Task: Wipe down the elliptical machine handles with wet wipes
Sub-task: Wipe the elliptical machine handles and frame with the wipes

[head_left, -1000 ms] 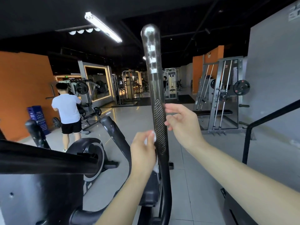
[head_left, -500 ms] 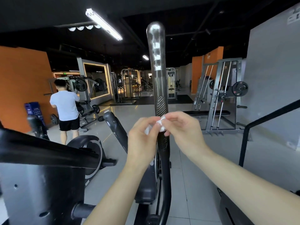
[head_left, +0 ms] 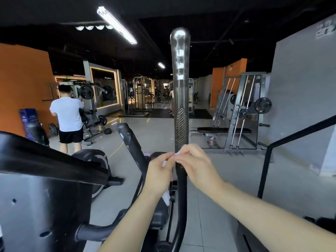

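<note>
A tall black elliptical handle (head_left: pixel 180 91) stands upright in the middle of the view, shiny at its rounded top, with a ribbed grip patch lower down. Below that patch my left hand (head_left: pixel 160 171) and my right hand (head_left: pixel 195 166) meet around the bar. Both pinch a white wet wipe (head_left: pixel 176 154) against the handle; only small corners of it show between the fingers, and a white end hangs under my left wrist. A second, shorter black handle (head_left: pixel 130 139) leans at the left.
The elliptical's black console and housing (head_left: pixel 45 179) fill the lower left. A person in a white shirt (head_left: pixel 67 115) stands at the far left by a weight machine. A Smith machine rack (head_left: pixel 241 113) and a black railing (head_left: pixel 291 139) are on the right, over grey floor tiles.
My right hand came in from beside the bar and joined my left on the wipe. Both hands now sit below the ribbed patch, which is uncovered.
</note>
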Tool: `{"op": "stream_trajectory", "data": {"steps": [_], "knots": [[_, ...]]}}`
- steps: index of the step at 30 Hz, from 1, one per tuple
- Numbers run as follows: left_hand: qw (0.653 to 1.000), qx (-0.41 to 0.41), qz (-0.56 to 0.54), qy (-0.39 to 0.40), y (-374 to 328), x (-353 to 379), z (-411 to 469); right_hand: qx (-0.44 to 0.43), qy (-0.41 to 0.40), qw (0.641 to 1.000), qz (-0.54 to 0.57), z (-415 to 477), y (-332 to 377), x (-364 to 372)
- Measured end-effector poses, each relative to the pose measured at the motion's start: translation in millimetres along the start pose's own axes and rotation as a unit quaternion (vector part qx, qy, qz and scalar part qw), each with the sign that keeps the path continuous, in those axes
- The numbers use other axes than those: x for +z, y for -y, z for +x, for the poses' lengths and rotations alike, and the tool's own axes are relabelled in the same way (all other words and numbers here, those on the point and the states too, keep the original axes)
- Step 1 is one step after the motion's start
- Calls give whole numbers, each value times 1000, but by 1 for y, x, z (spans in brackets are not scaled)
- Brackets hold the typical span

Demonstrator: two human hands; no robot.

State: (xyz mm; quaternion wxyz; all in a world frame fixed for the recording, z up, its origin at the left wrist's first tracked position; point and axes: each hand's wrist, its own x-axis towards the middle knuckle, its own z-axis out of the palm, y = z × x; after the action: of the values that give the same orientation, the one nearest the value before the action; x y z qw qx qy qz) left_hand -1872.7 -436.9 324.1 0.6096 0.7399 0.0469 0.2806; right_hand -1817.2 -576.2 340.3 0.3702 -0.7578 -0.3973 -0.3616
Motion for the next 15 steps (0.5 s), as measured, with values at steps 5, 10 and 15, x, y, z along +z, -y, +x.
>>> {"op": "stream_trajectory", "data": {"steps": [5,10,15], "knots": [[1000,-19,-11,4,10,0,-4,-13,52,997,52,-4,5,-8],[999,-39,-24,-4,13,2,-6,-42,-61,996,55,49,21,-24],[999,-37,-27,5,18,-1,-12,-7,-8,999,38,-6,-1,-2]]}}
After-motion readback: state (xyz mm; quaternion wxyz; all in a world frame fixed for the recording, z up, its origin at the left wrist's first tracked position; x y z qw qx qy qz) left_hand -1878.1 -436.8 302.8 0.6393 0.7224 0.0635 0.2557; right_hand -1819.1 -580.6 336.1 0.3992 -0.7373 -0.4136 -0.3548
